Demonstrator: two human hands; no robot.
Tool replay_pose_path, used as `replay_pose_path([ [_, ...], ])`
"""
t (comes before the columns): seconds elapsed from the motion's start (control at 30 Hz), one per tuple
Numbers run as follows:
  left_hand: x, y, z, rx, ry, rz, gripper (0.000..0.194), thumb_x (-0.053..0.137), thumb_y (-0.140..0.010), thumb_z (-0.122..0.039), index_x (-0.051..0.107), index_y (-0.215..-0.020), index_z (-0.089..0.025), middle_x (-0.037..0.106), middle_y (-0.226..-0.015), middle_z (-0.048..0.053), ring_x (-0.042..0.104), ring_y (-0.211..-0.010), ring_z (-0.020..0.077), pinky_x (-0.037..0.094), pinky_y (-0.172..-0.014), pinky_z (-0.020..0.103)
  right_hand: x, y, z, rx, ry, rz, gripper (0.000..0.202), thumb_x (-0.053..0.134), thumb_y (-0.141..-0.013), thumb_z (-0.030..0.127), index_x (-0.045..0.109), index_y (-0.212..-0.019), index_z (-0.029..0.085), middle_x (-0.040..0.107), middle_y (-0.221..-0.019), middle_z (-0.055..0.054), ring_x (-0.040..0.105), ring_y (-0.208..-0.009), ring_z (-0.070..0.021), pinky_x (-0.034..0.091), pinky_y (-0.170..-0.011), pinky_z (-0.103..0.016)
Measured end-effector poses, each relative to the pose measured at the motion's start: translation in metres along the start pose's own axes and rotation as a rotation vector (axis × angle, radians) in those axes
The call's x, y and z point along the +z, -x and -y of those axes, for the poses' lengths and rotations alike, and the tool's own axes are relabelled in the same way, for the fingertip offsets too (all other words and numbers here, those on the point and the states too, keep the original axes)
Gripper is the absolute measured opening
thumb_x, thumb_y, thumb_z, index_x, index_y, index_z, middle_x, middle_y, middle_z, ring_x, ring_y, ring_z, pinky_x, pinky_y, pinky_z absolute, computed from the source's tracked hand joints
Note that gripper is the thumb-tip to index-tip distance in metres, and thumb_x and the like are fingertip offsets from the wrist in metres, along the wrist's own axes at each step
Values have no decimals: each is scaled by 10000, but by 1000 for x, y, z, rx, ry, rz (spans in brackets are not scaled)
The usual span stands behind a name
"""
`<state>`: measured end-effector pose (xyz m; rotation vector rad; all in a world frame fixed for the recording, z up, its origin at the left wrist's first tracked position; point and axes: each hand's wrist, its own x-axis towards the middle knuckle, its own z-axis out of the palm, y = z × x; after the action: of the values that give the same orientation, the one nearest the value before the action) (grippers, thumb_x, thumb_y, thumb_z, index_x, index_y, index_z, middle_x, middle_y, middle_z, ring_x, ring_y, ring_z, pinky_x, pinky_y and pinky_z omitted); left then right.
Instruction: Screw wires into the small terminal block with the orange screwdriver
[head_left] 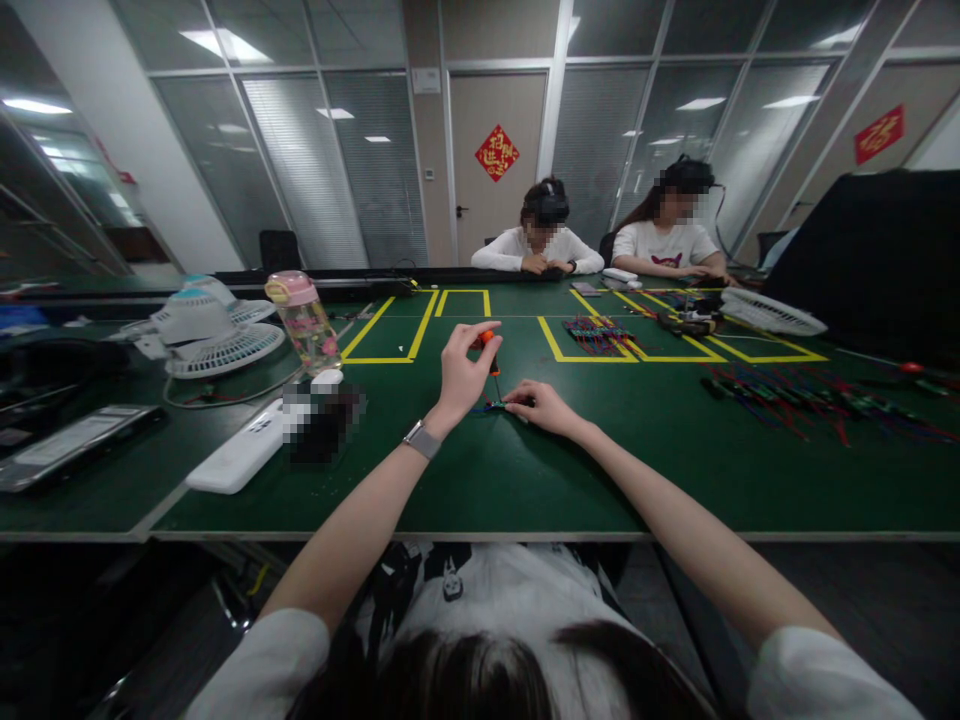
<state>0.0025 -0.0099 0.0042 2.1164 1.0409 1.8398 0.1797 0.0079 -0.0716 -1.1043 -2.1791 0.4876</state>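
Note:
My left hand [463, 368] is closed around the top of a screwdriver [495, 372] with an orange and black handle. The screwdriver stands nearly upright, and its thin shaft reaches down to a small green connector piece [494, 406] on the table. Thin coloured wires come off that piece on its left side. With fingertips pinched together, my right hand [546, 406] steadies the piece from the right. The exact spot where the tip meets it is too small to make out.
Wired pieces lie in a bundle [600, 335] ahead right and in a larger pile [817, 395] at right. On the left stand a white fan [225, 335], a pink-lidded bottle [306, 325] and a white power bank-like block [240, 450]. Two people sit across the green table [450, 490].

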Motion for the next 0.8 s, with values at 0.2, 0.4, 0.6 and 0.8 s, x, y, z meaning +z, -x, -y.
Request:
replay_pose_path([
  [0.2,-1,-2,2,0,32,-5,263,440,-937,-280,631,-1114,-242,602,-1062,64,584,-973,151,478,-848,285,0,0,1,5,5,5,188,619,-803,245,738,-923,162,624,-820,-59,569,-708,-138,444,-686,-271],
  [0.4,-2,-2,0,4,2,-45,201,515,-904,-267,648,-1045,-215,647,-934,38,600,-867,148,482,-812,295,0,0,2,35,4,-1,195,640,-785,253,737,-924,158,633,-818,-57,574,-709,-139,450,-692,-272],
  [0.6,-1,-2,2,-16,-18,-58,240,465,-930,-294,656,-1054,-220,624,-981,58,587,-915,152,474,-836,289,2,-1,-2,53,-3,-16,179,654,-769,259,735,-882,146,629,-788,-48,573,-688,-133,445,-663,-257],
  [0.8,0,-1,6,-16,-2,-55,273,431,-944,-274,609,-1139,-204,651,-1046,64,602,-974,162,468,-876,307,2,-1,-3,43,-3,-20,167,643,-774,256,733,-866,149,627,-780,-43,563,-674,-127,441,-652,-252],
])
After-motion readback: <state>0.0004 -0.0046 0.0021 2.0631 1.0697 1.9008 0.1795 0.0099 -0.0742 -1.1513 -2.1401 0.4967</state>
